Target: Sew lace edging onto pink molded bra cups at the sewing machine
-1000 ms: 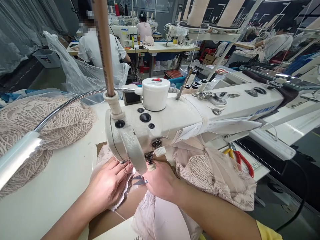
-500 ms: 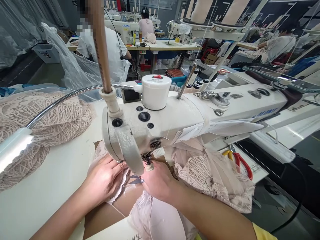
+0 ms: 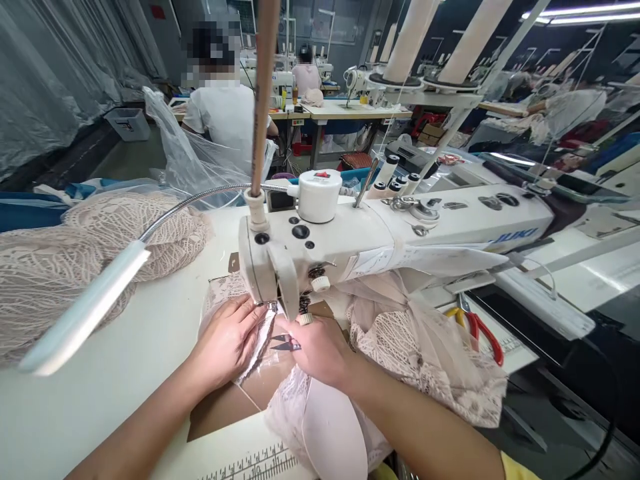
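Observation:
A white sewing machine (image 3: pixel 380 233) stands across the table. Under its head lies a piece of beige lace fabric (image 3: pixel 260 337). My left hand (image 3: pixel 227 343) lies flat on the lace, fingers stretched toward the needle. My right hand (image 3: pixel 320 350) is closed, holding small thread snips (image 3: pixel 284 342) whose blades point left beside the presser foot. A padded beige cup (image 3: pixel 333 433) of the same garment hangs under my right wrist. More lace (image 3: pixel 425 353) is bunched to the right under the machine arm.
A heap of beige lace (image 3: pixel 75 260) lies at the left, with a gooseneck lamp (image 3: pixel 95 300) over it. Red-and-yellow pliers (image 3: pixel 480 327) lie at the right. Brown card (image 3: pixel 235 400) sits under the fabric. A ruler strip (image 3: pixel 250 463) marks the near edge. Other people sew at tables behind.
The view has pulled back and shifted, so the machine head sits further right. My hands stay at the needle; the snips now show more plainly in my right hand.

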Demonstrator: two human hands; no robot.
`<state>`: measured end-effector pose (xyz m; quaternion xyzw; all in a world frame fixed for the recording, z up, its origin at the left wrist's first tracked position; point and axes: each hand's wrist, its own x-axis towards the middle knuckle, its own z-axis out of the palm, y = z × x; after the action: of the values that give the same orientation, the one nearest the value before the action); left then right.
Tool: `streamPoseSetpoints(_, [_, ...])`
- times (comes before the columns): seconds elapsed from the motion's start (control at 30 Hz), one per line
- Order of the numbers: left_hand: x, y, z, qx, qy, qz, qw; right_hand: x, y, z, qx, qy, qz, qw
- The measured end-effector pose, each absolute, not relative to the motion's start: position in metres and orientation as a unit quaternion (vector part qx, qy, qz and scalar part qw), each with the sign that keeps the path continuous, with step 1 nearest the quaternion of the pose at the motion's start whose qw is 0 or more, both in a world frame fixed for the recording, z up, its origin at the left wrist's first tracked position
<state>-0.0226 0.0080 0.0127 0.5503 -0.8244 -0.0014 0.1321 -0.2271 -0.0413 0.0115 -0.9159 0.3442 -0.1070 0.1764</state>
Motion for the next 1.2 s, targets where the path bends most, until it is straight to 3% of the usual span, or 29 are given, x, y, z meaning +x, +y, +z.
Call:
streamPoseSetpoints(0.23, [-0.031, 0.041, 0.029, 0.614, -0.783, -0.018, 0.099, -0.23, -0.04, 0.009, -0.889, 0.325, -0.169, 0.275])
streamPoseSetpoints(0.47, [-0.022, 0.053, 0.043, 0.692, -0.677, -0.209, 0.139, -0.229, -0.036, 0.017, -0.866, 0.28, -0.193, 0.368])
streamPoseSetpoints(0.6, [-0.02, 0.045, 0.048, 0.692, -0.657, -0.272, 0.125, -0.227, -0.034, 0.015, -0.805, 0.274, -0.21, 0.482])
streamPoseSetpoints(0.77, [-0.024, 0.047, 0.047, 0.629, -0.647, -0.364, 0.232, -0.227, -0.033, 0.016, -0.758, 0.238, -0.187, 0.578])
streamPoseSetpoints(0.97, [-0.022, 0.047, 0.033, 0.522, -0.506, -0.606, 0.322, -0.228, -0.037, 0.019, -0.754, 0.246, -0.172, 0.585])
streamPoseSetpoints(1.2, [-0.018, 0.041, 0.033, 0.484, -0.474, -0.653, 0.339, -0.226, -0.039, 0.021, -0.764, 0.256, -0.178, 0.565])
